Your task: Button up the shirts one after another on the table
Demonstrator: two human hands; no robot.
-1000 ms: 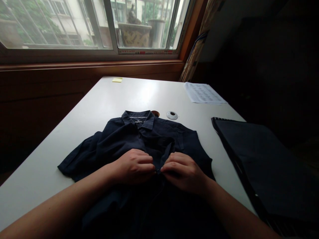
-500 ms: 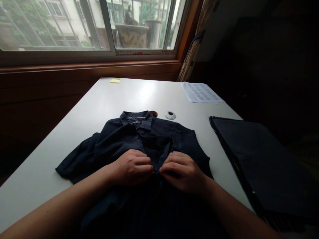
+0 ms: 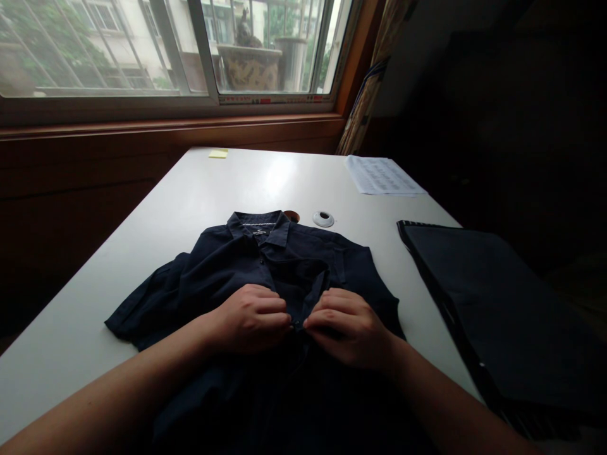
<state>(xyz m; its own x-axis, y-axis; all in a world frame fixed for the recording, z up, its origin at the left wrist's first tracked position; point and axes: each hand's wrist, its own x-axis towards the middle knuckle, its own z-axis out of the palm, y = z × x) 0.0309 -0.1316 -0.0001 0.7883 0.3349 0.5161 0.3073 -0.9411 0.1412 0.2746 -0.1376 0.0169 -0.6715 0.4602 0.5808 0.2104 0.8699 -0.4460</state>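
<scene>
A dark navy short-sleeved shirt (image 3: 227, 272) lies face up, its collar pointing away from me. My left hand (image 3: 256, 318) is closed on the front edge of the shirt, with thumb and fingertips pinched together. Just to its right, my right hand (image 3: 348, 325) pinches the cloth of the other front edge. Between the two sets of fingertips sits a small dark button (image 3: 297, 325). Above my hands the front gapes open, while one button near the collar shows on the placket. The shirt's lower part is lost in shadow.
The white table (image 3: 142, 253) carries the shirt. At the right lies a dark flat fabric piece (image 3: 497, 303) with a black edge. Printed papers (image 3: 385, 175), a yellow sticky note (image 3: 218, 153) and a white grommet cover (image 3: 323, 218) are farther back, near an open cable hole (image 3: 292, 217).
The whole view has shifted slightly, so things appear a little farther left. Both hands keep their pinch on the shirt in nearly the same position.
</scene>
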